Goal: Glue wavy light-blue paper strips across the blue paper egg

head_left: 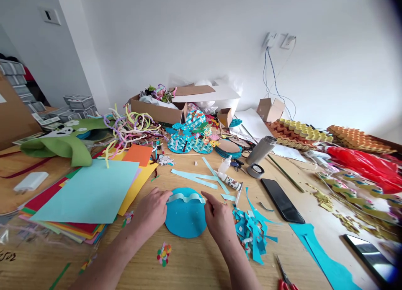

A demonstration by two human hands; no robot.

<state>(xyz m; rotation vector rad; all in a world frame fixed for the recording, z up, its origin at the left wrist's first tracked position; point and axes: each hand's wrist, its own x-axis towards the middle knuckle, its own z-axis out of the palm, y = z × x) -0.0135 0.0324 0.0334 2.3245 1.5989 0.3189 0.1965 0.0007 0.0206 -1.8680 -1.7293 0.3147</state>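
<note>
blue disc (185, 221), pale strip (186, 198) between both hands (153, 209) (219, 216)

From my remote seat I see a round blue disc (186, 221) lying flat on the wooden tabletop (196, 265), its face lightly specked with white. A strip (179, 195) (much paler blue) runs in ripples across its upper part.

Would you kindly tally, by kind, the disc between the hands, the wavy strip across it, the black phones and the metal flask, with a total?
Blue disc: 1
Wavy strip: 1
Black phones: 2
Metal flask: 1
Total: 5
</note>
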